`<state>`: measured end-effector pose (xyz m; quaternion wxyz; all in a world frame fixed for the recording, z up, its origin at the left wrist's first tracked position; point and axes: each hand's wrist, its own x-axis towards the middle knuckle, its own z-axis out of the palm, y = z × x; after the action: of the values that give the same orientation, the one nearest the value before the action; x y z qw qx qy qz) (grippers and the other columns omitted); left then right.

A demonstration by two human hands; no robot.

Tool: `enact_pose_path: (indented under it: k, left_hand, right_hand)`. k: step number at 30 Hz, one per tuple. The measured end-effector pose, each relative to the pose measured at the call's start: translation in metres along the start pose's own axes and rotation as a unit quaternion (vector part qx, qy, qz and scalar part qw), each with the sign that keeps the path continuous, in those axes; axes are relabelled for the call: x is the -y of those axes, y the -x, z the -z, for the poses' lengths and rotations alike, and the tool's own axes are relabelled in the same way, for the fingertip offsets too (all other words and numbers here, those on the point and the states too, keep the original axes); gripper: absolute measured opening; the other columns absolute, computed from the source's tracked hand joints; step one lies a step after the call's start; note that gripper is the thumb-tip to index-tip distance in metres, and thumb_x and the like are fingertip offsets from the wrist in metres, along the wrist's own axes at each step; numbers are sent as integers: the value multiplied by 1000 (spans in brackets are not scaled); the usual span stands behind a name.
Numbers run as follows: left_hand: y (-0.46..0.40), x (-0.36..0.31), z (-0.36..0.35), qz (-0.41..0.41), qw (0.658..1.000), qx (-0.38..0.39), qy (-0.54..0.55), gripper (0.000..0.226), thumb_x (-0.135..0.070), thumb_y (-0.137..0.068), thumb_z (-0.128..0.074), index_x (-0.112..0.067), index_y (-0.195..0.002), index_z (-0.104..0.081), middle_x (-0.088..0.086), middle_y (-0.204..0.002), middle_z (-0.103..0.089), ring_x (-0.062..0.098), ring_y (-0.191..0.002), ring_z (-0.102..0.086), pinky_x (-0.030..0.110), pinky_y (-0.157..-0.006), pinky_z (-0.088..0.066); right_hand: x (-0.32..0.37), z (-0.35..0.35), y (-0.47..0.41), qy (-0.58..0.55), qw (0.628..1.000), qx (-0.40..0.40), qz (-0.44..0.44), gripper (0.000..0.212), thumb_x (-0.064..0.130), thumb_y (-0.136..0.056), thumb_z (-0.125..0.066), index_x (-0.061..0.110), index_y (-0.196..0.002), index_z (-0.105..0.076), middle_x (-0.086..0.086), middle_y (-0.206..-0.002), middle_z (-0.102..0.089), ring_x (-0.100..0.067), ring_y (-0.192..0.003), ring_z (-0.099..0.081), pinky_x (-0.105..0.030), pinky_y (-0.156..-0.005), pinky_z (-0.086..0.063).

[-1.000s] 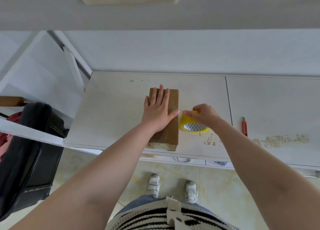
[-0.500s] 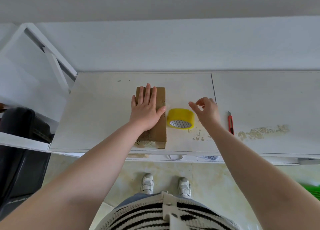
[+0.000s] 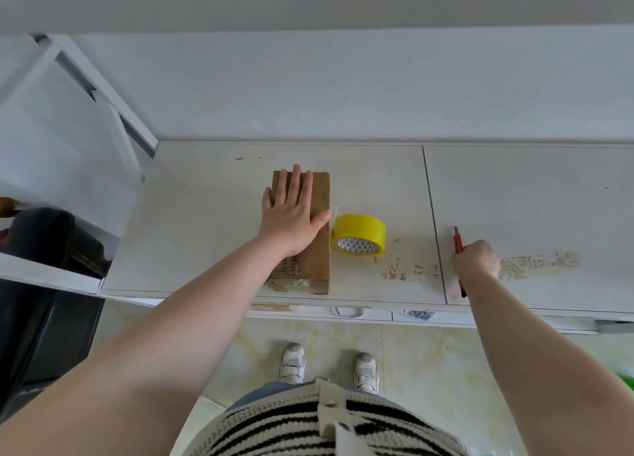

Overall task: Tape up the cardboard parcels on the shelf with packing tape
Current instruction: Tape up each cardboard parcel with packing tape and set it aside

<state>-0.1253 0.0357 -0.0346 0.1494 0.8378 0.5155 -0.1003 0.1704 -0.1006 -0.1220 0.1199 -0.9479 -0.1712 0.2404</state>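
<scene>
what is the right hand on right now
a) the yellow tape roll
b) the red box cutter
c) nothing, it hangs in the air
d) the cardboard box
b: the right hand is curled round the red box cutter lying to the right of the yellow tape roll, while the left hand lies flat on the cardboard box.
</scene>
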Motion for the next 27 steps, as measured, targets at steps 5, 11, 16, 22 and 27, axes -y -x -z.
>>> enact_pose_path:
  k: [5,11,16,22,27]
  left_hand:
    - [0,0,-1,-1,1000,-3,-3,78,-60,-100,-18,-20,-154,22,3,-159,33,23,-147,29,48,-121,9]
    - [0,2,-1,-4,1000,-5,5,80,-63,-99,-17,-20,-155,21,2,-160,32,23,-147,28,48,-121,8]
    - [1,5,0,-7,1000,-7,22,82,-66,-98,-19,-22,-154,22,0,-159,32,21,-147,29,48,-121,8]
    - [0,4,2,-11,999,-1,37,81,-61,-100,-25,-22,-154,21,0,-159,33,21,-147,29,48,-122,8]
    - [0,4,1,-11,999,-4,34,82,-61,-100,-25,-22,-155,21,0,-159,32,21,-147,28,48,-122,7]
  right_hand:
    - [43,31,23,-140,986,15,84,20,3,-89,-65,-2,-109,-64,-7,-89,-63,-26,-79,-60,-31,-63,-46]
    - [124,34,110,-365,861,295,195,5,9,-90,-68,7,-95,-68,-3,-77,-69,-13,-66,-64,-17,-58,-53]
    - [134,5,124,-272,884,277,261,11,15,-88,-71,9,-79,-71,-11,-81,-69,-26,-82,-66,-40,-86,-56]
    - [121,8,115,-237,884,301,268,17,13,-89,-67,-1,-81,-69,-7,-100,-60,-20,-90,-56,-30,-78,-46]
    - [113,10,114,-243,865,333,285,24,1,-85,-63,5,-62,-65,-4,-104,-54,-20,-87,-54,-32,-75,-46]
